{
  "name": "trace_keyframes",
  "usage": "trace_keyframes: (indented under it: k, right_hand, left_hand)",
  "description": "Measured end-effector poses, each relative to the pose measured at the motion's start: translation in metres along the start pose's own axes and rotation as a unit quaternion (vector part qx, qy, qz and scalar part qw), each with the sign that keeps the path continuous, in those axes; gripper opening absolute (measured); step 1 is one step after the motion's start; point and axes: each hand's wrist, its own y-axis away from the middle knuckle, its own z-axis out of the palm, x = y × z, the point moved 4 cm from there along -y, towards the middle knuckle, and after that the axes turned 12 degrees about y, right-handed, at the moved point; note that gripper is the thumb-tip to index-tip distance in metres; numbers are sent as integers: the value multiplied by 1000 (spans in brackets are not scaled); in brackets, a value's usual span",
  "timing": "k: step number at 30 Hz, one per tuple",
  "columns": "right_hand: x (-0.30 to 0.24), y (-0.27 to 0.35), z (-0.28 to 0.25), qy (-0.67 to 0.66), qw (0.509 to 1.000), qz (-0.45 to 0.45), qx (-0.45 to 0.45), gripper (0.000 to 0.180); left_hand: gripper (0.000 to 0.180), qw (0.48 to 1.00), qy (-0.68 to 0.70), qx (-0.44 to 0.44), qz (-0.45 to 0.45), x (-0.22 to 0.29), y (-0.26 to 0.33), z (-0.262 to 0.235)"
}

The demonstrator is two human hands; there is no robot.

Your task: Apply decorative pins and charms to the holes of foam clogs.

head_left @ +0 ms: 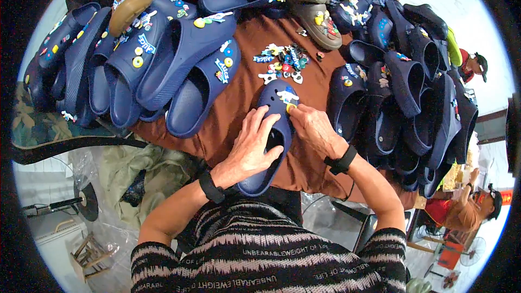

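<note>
A navy blue clog [280, 130] lies on the brown cloth in front of me, its toe pointing away. My left hand [252, 138] holds its left side, fingers along the upper and thumb reaching over the foot opening. My right hand [316, 127] is closed at the right of the toe, fingertips on a small yellow ring-shaped charm [291, 107]; the fingers partly cover it. Just above sits a white and blue charm [287, 96] on the toe. Several open holes show on the toe's left. Beyond the toe lies a pile of loose charms [282, 62].
Navy clogs with charms [198, 95] are heaped on the left, more clogs [402, 84] on the right. A tan clog [325, 27] stands beyond the pile on the brown cloth [252, 35]. Other people are across the table and a person [469, 209] is at far right.
</note>
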Motion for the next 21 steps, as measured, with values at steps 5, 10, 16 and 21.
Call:
trace_keyframes:
  k: [5, 10, 16, 21]
  right_hand:
    - [0, 0, 0, -4, 1000, -10, -17, 14]
    - [19, 14, 1, -159, 982, 98, 18, 24]
    - [49, -8, -8, -173, 966, 186, 39, 23]
    - [131, -55, 21, -96, 945, 280, 137, 25]
  left_hand:
    - [73, 1000, 7, 4, 1, 3, 0, -1]
    - [72, 1000, 3, -2, 14, 1, 0, -1]
    - [67, 999, 32, 19, 25, -1, 3, -6]
    - [69, 1000, 28, 8, 13, -2, 0, -3]
